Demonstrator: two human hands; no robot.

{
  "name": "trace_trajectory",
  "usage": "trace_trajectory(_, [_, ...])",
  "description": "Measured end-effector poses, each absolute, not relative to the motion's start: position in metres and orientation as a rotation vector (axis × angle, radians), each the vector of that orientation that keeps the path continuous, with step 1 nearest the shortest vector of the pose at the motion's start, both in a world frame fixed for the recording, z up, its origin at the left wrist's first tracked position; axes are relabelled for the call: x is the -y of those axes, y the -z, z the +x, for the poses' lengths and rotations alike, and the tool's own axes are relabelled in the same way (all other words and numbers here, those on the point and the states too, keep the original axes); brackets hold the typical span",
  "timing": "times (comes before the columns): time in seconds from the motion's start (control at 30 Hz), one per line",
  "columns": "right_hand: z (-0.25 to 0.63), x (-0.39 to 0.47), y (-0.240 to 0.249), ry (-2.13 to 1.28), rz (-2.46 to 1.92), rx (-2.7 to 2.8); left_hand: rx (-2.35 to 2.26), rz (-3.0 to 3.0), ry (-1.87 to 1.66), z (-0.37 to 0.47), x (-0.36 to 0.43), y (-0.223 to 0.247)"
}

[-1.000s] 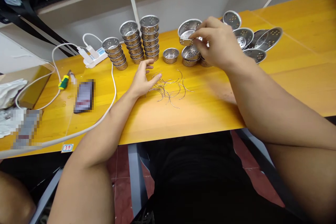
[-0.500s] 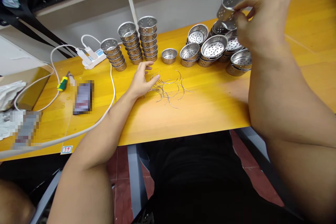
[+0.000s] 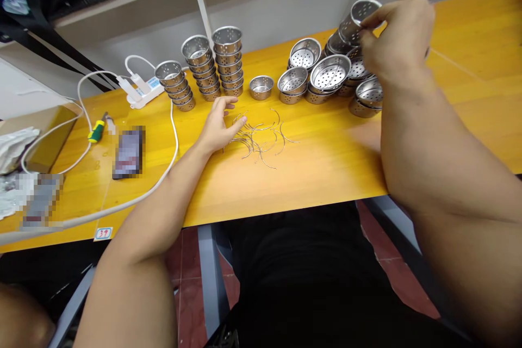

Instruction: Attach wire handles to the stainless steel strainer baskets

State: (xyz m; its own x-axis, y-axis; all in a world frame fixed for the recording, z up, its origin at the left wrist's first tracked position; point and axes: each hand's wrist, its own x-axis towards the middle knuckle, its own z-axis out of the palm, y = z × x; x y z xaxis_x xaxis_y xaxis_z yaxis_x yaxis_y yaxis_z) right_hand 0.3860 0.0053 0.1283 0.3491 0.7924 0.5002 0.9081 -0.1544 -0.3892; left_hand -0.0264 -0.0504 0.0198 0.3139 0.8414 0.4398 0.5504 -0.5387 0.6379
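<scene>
My right hand [image 3: 397,38] pinches the rim of a perforated metal cup [image 3: 359,19], tilted over the back of a pile of similar cups [image 3: 330,73] at the right. My left hand [image 3: 220,125] rests on the yellow table with its fingers apart and holds nothing. Thin curved wires [image 3: 261,144] lie scattered just right of my left hand. A single metal cup [image 3: 261,88] sits upright behind the wires. Three stacks of cups stand further left: a tall one [image 3: 228,60], a middle one [image 3: 199,68] and a shorter one [image 3: 175,84].
At the left, a white power strip [image 3: 144,92] has a cable that runs down past my left forearm. A green and yellow screwdriver [image 3: 97,130], a blurred phone [image 3: 129,153] and a cardboard box [image 3: 57,136] lie there. A person's bare limb shows at the lower left.
My right hand has moved slightly down and left with the cup, which is now lower, against the pile. My left hand has stayed in place.
</scene>
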Motion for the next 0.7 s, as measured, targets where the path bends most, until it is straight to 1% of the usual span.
trace_trajectory(0.2, [0.4, -0.021, -0.114, 0.212, -1.928, 1.567, -1.222, 2.254, -1.084, -0.029, 0.047, -0.016])
trace_trajectory(0.37, [0.393, -0.012, -0.12, 0.229, -1.93, 1.504, -1.223, 2.25, -1.081, -0.03, 0.047, -0.016])
trace_trajectory(0.43, [0.387, -0.005, -0.124, 0.262, -1.8, 1.504, -1.233, 2.241, -1.073, -0.029, 0.048, -0.016])
trace_trajectory(0.53, [0.367, 0.009, -0.122, 0.243, -1.441, 1.685, -1.241, 2.235, -1.068, -0.028, 0.049, -0.018])
trace_trajectory(0.63, [0.328, 0.024, -0.105, 0.045, -1.143, 2.015, -1.231, 2.22, -1.069, -0.028, 0.049, -0.019])
trace_trajectory(0.7, [0.297, 0.029, -0.087, -0.183, -1.023, 2.17, -1.223, 2.211, -1.073, -0.028, 0.049, -0.019])
